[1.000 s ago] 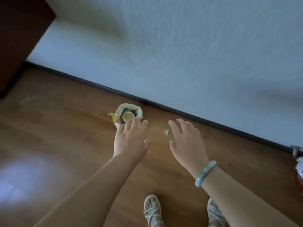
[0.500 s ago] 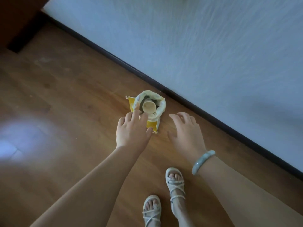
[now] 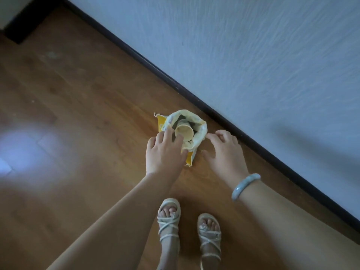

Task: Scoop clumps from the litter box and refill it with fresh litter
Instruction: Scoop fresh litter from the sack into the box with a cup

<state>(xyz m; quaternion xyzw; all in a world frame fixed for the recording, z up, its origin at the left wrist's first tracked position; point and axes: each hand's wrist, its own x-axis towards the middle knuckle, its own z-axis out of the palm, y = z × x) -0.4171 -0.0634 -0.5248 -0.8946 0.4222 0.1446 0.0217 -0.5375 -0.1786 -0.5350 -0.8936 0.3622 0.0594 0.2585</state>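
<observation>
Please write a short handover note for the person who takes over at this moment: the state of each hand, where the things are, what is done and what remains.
Left hand: open, fingers straight over the near-left rim of the litter bag. Whether it touches the bag cannot be told.
Right hand: open, fingers spread, tips at the bag's right rim, no grip.
Litter bag: stands open on the wooden floor, close to the wall. A paper cup sits inside its mouth.
Litter box and scoop: not in view.
Done: nothing that this view shows.
Left: probably grip the bag, bring it to the box, scoop the clumps, refill.
</observation>
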